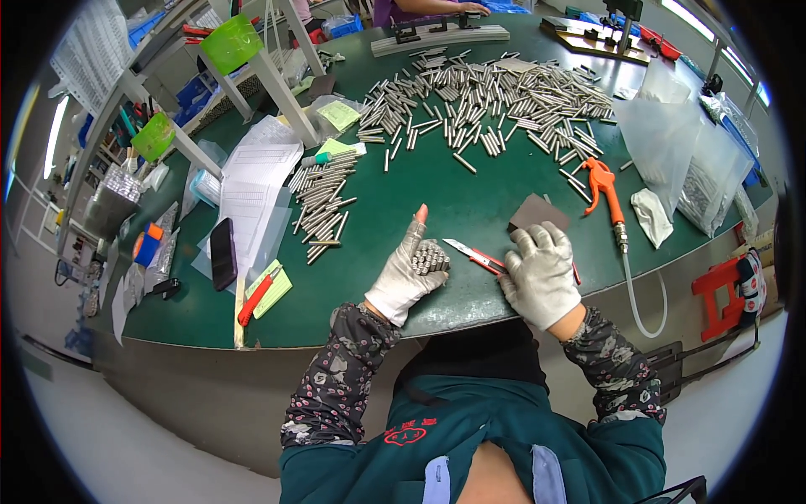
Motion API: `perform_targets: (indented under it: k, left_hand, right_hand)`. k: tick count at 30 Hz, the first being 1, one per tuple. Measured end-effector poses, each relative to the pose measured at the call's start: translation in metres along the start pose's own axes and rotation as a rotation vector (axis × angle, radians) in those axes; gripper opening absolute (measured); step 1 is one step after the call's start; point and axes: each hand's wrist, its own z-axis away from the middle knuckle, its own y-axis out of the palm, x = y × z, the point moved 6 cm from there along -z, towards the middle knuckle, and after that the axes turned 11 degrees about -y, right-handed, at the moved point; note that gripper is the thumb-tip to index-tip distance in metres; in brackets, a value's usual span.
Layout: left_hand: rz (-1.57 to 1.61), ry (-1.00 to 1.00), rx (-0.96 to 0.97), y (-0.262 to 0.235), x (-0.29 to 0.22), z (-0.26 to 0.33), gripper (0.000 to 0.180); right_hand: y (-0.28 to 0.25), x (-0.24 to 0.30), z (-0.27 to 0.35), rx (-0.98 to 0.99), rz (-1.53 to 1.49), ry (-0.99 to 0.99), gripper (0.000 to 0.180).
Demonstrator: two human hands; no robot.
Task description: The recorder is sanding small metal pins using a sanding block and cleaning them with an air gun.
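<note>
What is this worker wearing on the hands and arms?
Both hands wear light grey knitted work gloves. On the left hand the fingertip of at least one glove finger is cut away, so a bare tip shows; the right hand looks fully covered. Each forearm has a dark sleeve cover with a small pale floral print, pulled over a teal jacket.

A green table (437, 189) carries a broad heap of loose metal rods (495, 97) toward its far edge, and a smaller pile of rods (321, 202) near its left side. An orange air blow gun (603, 186) lies toward the right edge, its clear hose (638, 294) hanging over the near edge. Clear plastic bags (680, 143) sit at the far right. White paper sheets (252, 189) and a black phone (223, 252) lie at the left edge, with a red-handled tool (256, 296) on a green pad just beside them.
</note>
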Motion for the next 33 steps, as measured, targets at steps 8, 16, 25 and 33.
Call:
perform_targets:
  k: [8,16,25,33]
  left_hand:
    - [-0.081,0.030,-0.005,-0.001,-0.002,-0.001,0.110]
    - [-0.080,0.044,-0.002,-0.004,0.004,0.002,0.110]
    - [0.023,0.187,0.056,-0.007,0.012,-0.004,0.096]
    - [-0.136,0.118,-0.038,-0.014,0.018,-0.002,0.104]
  right_hand:
    - [-0.009,-0.009,-0.007,-0.010,0.025,0.129,0.027]
    - [0.005,0.021,-0.045,-0.194,-0.571,0.129,0.021]
    - [0.026,0.045,-0.071,-0.188,-0.596,0.112,0.035]
    - [0.030,0.050,-0.069,-0.174,-0.514,0.040,0.039]
